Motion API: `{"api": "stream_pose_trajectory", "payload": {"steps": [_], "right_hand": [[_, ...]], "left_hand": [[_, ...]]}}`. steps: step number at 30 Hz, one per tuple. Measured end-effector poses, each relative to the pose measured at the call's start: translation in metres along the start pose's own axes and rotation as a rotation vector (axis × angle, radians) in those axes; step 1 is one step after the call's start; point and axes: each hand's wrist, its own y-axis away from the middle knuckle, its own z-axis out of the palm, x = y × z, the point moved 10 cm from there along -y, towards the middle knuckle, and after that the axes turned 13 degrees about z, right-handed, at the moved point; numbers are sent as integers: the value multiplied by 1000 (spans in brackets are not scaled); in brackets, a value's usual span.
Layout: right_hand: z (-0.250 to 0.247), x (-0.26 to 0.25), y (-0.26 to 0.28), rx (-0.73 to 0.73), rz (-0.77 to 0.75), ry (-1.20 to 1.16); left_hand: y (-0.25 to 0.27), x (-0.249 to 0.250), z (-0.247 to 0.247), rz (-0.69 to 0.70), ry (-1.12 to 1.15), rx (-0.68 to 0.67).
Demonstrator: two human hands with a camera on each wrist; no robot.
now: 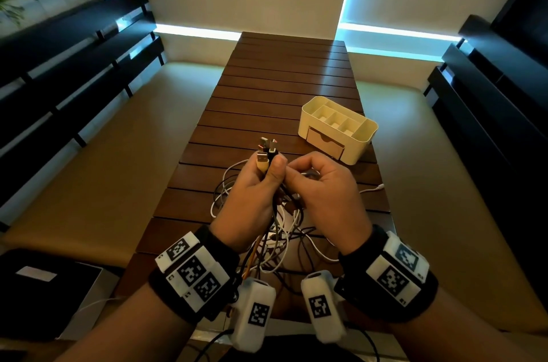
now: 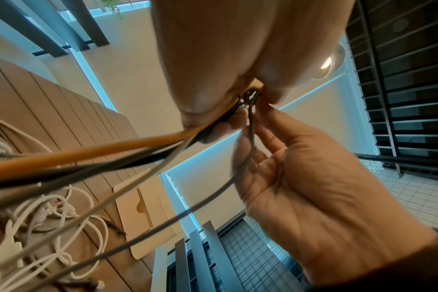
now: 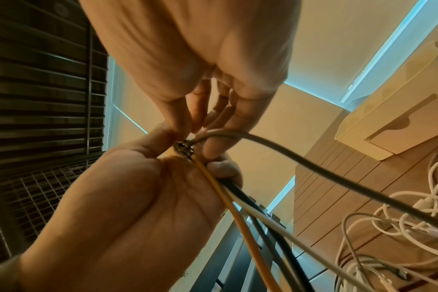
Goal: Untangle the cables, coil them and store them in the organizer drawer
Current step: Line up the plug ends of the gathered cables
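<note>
Slatted dark wood forms the table (image 1: pixel 284 89), which runs away from the viewer between two beige bench seats (image 1: pixel 112 136). Raised above its near half, the left hand (image 1: pixel 252 192) is clenched round a bundle of cables (image 1: pixel 268 183), their USB plugs (image 1: pixel 267 151) sticking up out of the fist toward 12 o'clock. An orange cable (image 2: pixel 88 156), black ones and a white one leave the underside of that fist in the left wrist view. The right hand (image 1: pixel 323 192), just beside it at 3 o'clock, pinches a grey cable (image 3: pixel 313 170) between thumb and fingertips right at the left fist; the other fingers are curled. Below both hands the rest of the cables hang into a tangled heap (image 1: pixel 281 237) of white and black loops lying on the table toward 6 o'clock. A cream organizer (image 1: pixel 338 127) stands on the table at about 1 o'clock from the hands, well apart from them, its small drawer (image 1: pixel 324 143) closed and facing the viewer, its top compartments open.
</note>
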Motion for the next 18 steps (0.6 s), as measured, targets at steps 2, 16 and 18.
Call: {"api": "stream_pose_trajectory", "payload": {"steps": [2,16,18], "right_hand": [[4,5,-4,-41,20,10],[38,55,-14,-366,57,131],[31,61,-18,-377,74,201]], "left_hand": [[-2,3,-7,22,7,55],[-13,40,-40,46,293,148],[-14,47,-50,78,240,96]]}}
